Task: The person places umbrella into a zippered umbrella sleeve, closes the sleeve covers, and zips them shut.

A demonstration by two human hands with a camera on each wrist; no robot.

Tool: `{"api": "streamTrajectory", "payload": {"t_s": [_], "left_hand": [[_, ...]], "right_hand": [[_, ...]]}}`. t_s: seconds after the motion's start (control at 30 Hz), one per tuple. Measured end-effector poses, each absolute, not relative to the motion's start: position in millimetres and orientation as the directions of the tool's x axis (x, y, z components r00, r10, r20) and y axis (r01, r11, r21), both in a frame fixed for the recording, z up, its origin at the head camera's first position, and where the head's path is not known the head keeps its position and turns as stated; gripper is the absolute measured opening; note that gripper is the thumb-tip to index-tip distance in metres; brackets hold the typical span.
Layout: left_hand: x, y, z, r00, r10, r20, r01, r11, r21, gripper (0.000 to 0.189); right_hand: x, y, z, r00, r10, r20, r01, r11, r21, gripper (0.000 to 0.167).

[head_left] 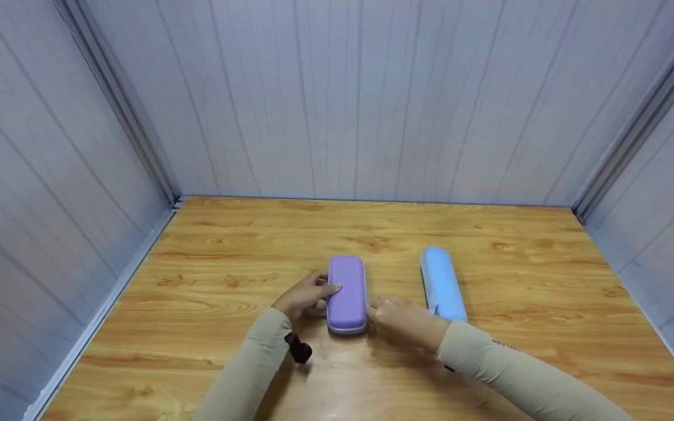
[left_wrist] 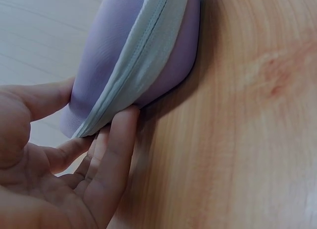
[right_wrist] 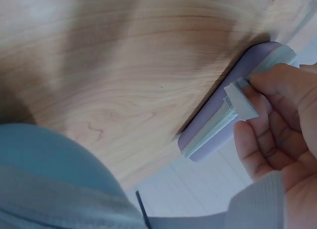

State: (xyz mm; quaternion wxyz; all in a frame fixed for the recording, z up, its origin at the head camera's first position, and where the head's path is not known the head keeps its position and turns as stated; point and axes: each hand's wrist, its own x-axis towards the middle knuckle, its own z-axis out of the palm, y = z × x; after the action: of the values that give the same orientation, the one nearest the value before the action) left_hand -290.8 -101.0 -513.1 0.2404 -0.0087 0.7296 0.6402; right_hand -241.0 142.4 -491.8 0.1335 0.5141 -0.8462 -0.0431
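A purple zip case (head_left: 347,298) lies lengthwise on the table, its lid down. My left hand (head_left: 305,297) steadies its left side, thumb over the top edge and fingers against the pale zipper band (left_wrist: 141,61). At the case's right side, near the front end, my right hand (head_left: 404,321) pinches a pale fabric tab (right_wrist: 242,101) that stands out from the zipper band. The zipper's pull is not plain to see behind the fingers.
A light blue zip case (head_left: 442,280) lies to the right, its front end beside my right wrist. The wood-grain table (head_left: 226,257) is bordered by pale panel walls (head_left: 337,105) at the back and both sides.
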Motion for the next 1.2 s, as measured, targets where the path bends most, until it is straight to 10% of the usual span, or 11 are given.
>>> {"api": "streamTrajectory", "payload": {"t_s": [0.4,1.2], "left_hand": [[-290,-101,-511,-0.885,0.287,-0.368,-0.329,0.175,0.928,0.062],[-289,-101,-514,-0.887,0.289,-0.360,-0.319,0.180,0.931,0.071]], "right_hand": [[-246,150,-486,-0.445,-0.862,0.244,-0.893,0.448,-0.046,0.010],[-262,221,-466,-0.479,-0.727,0.492,-0.850,0.524,-0.053,0.010]]}}
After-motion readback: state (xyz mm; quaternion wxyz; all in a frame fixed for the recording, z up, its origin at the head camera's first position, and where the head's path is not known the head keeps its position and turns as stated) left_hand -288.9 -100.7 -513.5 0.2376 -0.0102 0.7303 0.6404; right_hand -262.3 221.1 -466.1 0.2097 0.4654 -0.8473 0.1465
